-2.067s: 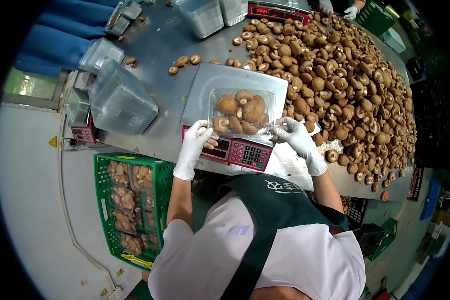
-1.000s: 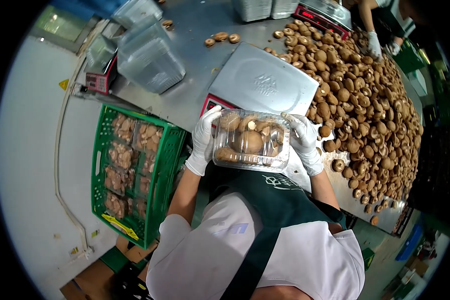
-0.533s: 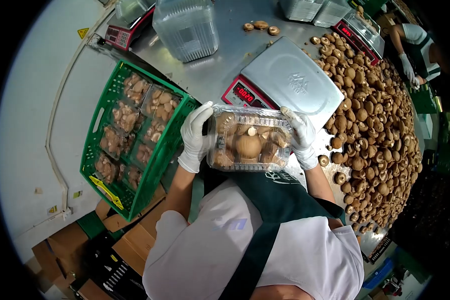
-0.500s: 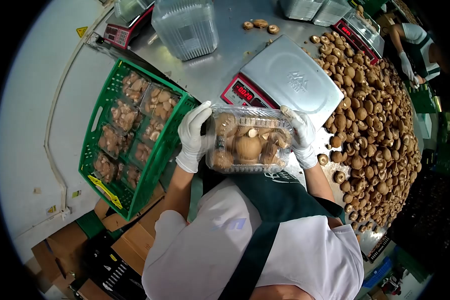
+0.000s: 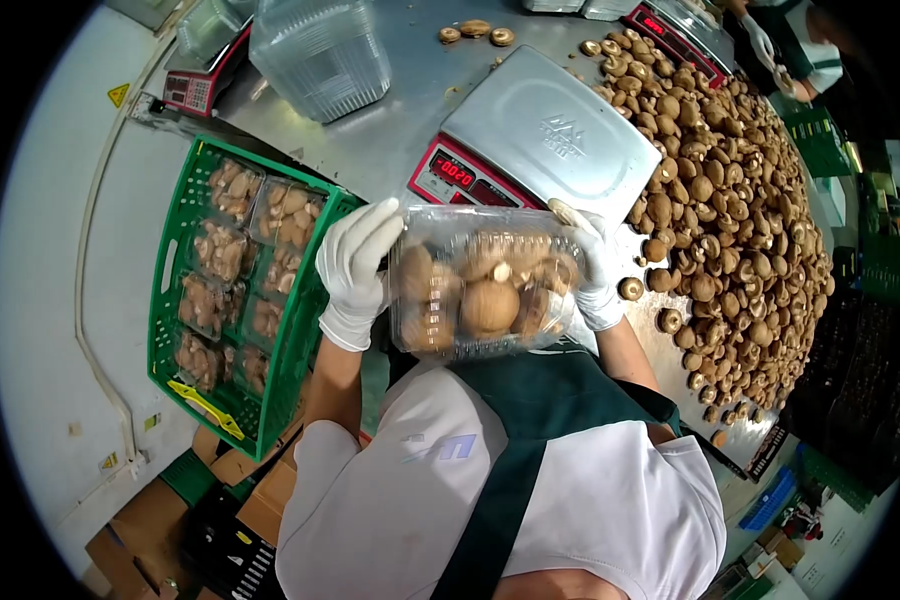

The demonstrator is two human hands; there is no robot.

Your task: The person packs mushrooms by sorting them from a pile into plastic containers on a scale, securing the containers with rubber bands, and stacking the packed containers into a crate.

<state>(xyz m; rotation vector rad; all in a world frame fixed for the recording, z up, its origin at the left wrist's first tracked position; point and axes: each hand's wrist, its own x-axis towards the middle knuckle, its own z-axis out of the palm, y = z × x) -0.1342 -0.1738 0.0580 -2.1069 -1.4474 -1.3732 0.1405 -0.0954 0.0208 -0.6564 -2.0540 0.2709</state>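
A clear lidded plastic box of brown mushrooms (image 5: 490, 305) is held in front of the apron, its top face toward me. My left hand (image 5: 358, 270), in a white glove, grips the box's left side. On the right side, my gloved right hand (image 5: 592, 262) holds the box with fingers at its top corner. Just beyond the box stands a scale (image 5: 555, 130) with a bare metal plate and a red display reading about -0.020. To the left, a green crate (image 5: 305, 325) holds several packed boxes of mushrooms (image 5: 220, 252).
A large heap of loose mushrooms (image 5: 730, 230) covers the right of the metal table (image 5: 420, 80). Stacked empty clear boxes (image 5: 320, 60) stand at the back left beside another scale (image 5: 192, 90). A co-worker's gloved hand (image 5: 760, 45) shows at the upper right, near a third scale (image 5: 680, 40).
The mushroom box has come off the scale toward my body, held in both hands and now lidded and tilted. The view has swung, bringing the crate and the co-worker further into sight.
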